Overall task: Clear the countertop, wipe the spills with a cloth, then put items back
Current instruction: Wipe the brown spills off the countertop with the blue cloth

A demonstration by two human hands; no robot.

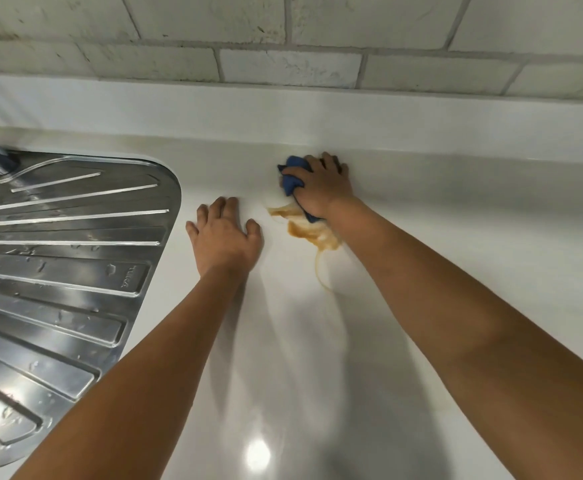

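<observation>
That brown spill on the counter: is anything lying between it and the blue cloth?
Nothing visible does. The right hand grips the blue cloth at the brown spill's far edge. The left hand rests flat on the countertop beside it, apart from the spill.

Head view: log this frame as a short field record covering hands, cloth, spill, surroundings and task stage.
left hand: left hand lies flat on the white countertop, holding nothing
right hand: right hand grips the blue cloth, pressing it down
spill: brown spill streaked on the counter, beside and partly under the cloth
surroundings: steel drainboard at left, tiled wall behind
stage: wiping under way, spill not yet cleared
</observation>
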